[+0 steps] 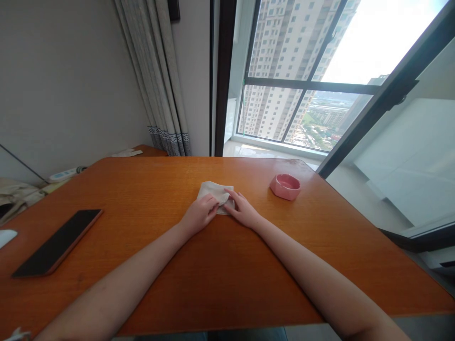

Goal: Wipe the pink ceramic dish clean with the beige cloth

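A small pale cloth point(212, 188), folded or bunched, lies on the wooden table straight ahead of me. My left hand point(199, 214) rests at its near left side, fingers curled and pinching the near part of the fabric. From the right, my right hand point(246, 211) touches the cloth's right edge. Its thumb and fingers are apart, the fingertips lying on the fabric. Part of the cloth is hidden under both hands. Right of it stands a pink faceted bowl point(285, 187), touched by neither hand.
The orange-brown table point(227, 274) has a dark flat slab with a reddish edge point(60, 241) at the left. A white object point(6, 237) shows at the far left edge. Beyond the table are a curtain point(156, 80) and a tall window point(305, 85).
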A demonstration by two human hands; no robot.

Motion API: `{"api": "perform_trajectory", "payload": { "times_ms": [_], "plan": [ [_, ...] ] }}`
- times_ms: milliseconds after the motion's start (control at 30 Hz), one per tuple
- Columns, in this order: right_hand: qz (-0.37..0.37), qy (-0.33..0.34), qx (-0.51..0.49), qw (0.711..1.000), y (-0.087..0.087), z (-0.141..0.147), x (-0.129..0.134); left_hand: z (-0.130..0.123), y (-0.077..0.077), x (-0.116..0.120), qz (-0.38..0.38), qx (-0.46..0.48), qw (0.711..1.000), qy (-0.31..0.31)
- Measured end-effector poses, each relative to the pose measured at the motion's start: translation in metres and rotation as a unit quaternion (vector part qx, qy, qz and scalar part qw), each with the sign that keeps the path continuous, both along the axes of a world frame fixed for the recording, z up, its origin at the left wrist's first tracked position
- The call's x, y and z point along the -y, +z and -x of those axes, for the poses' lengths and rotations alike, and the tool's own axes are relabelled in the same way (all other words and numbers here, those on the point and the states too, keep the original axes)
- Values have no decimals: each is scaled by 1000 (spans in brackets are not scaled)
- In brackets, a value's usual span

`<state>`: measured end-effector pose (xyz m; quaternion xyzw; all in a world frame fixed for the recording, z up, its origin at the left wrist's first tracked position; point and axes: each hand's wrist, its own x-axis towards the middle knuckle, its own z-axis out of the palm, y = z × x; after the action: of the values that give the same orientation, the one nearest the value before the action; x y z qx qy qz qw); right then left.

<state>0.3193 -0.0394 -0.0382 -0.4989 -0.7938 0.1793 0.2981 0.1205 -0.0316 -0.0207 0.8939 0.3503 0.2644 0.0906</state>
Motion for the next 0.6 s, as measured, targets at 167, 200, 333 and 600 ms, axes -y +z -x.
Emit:
{"api": "perform_trajectory", "payload": {
  "times_ms": [167, 200, 333, 600],
  "plan": [
    [2, -38, -80, 996, -3, -5, -8, 2, -2, 0, 6, 16, 998, -53],
    [2, -50, -90, 995, -4, -7, -10, 3, -1, 0, 2, 18, 999, -44],
    [1, -62, -28, 998, -10, -10, -15, 5, -3, -5, 10, 3, 1000, 7],
    [-120, -126, 25, 984, -2, -13, -6, 11, -25, -19, 97, -112, 985, 87]
  ]
}}
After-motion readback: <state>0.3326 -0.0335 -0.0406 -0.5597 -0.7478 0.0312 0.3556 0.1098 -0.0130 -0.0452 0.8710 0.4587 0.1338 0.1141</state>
